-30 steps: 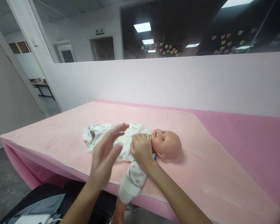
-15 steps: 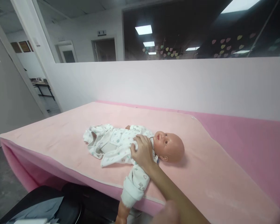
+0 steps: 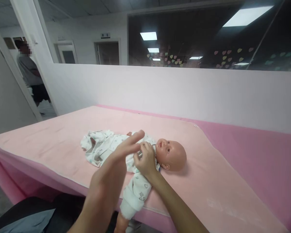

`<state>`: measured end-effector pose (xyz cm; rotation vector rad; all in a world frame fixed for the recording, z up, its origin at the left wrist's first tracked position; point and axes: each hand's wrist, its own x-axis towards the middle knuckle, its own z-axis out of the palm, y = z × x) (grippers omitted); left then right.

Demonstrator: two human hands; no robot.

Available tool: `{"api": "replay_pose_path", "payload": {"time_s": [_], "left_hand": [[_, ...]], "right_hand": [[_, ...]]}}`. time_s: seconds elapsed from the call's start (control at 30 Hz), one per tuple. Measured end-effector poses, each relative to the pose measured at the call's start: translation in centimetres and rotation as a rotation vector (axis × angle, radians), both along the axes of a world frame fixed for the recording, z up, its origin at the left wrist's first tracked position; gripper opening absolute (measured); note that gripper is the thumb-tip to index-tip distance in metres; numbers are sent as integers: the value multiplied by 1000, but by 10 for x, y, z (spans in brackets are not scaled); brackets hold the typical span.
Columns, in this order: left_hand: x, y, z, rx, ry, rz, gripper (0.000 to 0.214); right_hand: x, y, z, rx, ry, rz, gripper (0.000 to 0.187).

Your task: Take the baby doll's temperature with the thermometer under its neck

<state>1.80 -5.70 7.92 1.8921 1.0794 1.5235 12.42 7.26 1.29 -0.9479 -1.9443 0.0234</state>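
Observation:
A baby doll [image 3: 171, 154] in a white printed sleepsuit [image 3: 104, 147] lies on its back on the pink padded table [image 3: 63, 136], head to the right. One sleeved doll arm hangs over the table's near edge. My right hand [image 3: 145, 160] rests on the doll's chest just below its chin, fingers curled and pinching the suit's fabric. My left hand [image 3: 116, 168] hovers over the doll's belly with fingers stretched out toward the chest, holding nothing.
A low white partition wall [image 3: 184, 90] runs behind the table, with dark glass above it. A person [image 3: 30, 76] stands in the doorway at far left. A darker pink mat [image 3: 257, 152] covers the table's right part.
My left hand dropped out of view half a second ago and has come back up over the doll's belly. My right hand stayed on the chest. A person has appeared in the doorway.

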Motion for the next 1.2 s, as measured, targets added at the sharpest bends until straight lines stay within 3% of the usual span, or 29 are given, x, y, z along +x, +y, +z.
{"api": "replay_pose_path", "payload": {"time_s": [0.07,0.2,0.3,0.4,0.67,0.93,1.2], "left_hand": [[-2,30,1,163,-67,86,44],[-24,88,-22,-16,117,133,28],[-39,107,-48,-65,216,105,22],[-45,108,-63,-3,292,87,18],[-41,106,-81,282,450,207,22],[-37,108,-87,332,466,310,16],[-34,110,-90,279,457,339,15]], "right_hand": [[1,1,-1,5,-12,22,5],[3,5,-4,-4,-3,74,8],[3,8,-6,-14,38,87,9],[3,9,-7,-14,52,100,10],[4,9,-7,-11,87,166,9],[3,9,-9,1,87,133,8],[2,10,-11,18,74,108,11]]}}
